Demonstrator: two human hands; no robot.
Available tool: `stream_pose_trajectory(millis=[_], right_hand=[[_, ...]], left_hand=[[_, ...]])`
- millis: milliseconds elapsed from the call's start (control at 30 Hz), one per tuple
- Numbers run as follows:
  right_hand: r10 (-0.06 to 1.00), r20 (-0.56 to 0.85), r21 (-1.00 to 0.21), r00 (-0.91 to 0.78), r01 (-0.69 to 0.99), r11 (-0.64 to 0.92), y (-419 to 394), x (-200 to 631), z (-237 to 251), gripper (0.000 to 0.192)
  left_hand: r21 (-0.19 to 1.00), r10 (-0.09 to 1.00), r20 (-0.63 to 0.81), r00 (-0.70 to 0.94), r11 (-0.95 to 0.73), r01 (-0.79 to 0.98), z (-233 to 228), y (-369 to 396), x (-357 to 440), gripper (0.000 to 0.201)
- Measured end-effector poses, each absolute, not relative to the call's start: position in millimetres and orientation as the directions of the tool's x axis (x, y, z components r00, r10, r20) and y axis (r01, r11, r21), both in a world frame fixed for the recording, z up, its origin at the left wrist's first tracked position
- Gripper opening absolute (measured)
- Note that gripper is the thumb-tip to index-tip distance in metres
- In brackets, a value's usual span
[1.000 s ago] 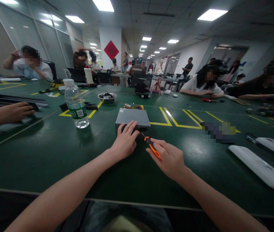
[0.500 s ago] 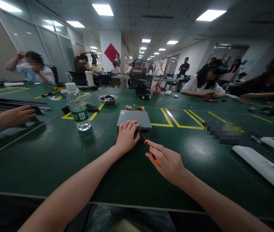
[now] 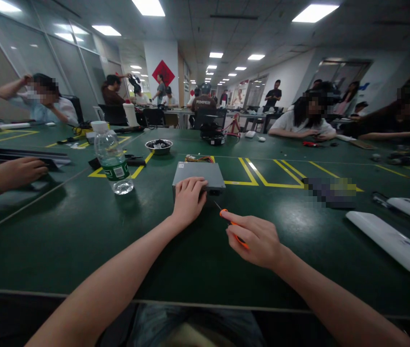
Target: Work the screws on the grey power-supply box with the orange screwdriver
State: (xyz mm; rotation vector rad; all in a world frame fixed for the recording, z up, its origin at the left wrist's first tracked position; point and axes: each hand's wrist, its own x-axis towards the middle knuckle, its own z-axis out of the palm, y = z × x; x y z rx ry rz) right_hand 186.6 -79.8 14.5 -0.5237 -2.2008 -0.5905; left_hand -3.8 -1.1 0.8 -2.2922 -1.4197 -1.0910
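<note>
A grey metal computer power supply (image 3: pixel 210 171) lies on the green table, its cable bundle (image 3: pixel 199 159) behind it. My left hand (image 3: pixel 189 198) grips its near left part, fingers over the top and thumb at the front face. In my right hand (image 3: pixel 257 239) is a screwdriver (image 3: pixel 224 212) with an orange and black handle, the fingers closed around it. Its thin shaft points up and left at the power supply's front. The tip is just short of the front face, apparently apart from it.
A water bottle (image 3: pixel 114 166) stands left of the power supply, with a metal bowl (image 3: pixel 159 149) of small parts behind. White casings (image 3: pixel 389 241) lie at the right. Another person's hand (image 3: pixel 19 172) rests on dark metal parts at the left. Several people sit around.
My right hand has drawn back slightly to the right with the screwdriver, its tip now showing farther from my left hand. My left hand keeps its hold. The view has shifted a little.
</note>
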Motion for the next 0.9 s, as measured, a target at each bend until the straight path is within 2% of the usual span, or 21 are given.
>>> stream_pose_trajectory(millis=[167,267,467,567,900], right_hand=[[0.139,0.864,0.204,-0.484,0.588,0.782,-77.2,207.2,24.1,0.022],[0.15,0.861,0.198,-0.486,0.592,0.781,-75.4,209.2,23.7,0.021],[0.193,0.833,0.192,-0.519,0.598,0.778,-71.7,206.2,16.1,0.023],[0.208,0.833,0.182,-0.513,0.609,0.772,-70.6,206.2,14.9,0.022],[0.203,0.833,0.193,-0.516,0.612,0.767,-71.2,203.7,15.2,0.024]], left_hand=[[0.186,0.681,0.684,0.262,-0.51,0.84,0.7,-1.9,-5.3,0.025],[0.166,0.673,0.677,0.299,-0.535,0.828,0.1,-4.5,-7.4,0.03],[0.053,0.654,0.64,0.403,-0.561,0.826,-1.3,-13.9,-7.2,0.028],[0.001,0.638,0.616,0.461,-0.586,0.81,-2.2,-18.6,-4.8,0.032],[0.028,0.644,0.616,0.454,-0.593,0.805,-3.6,-22.5,-0.2,0.04]])
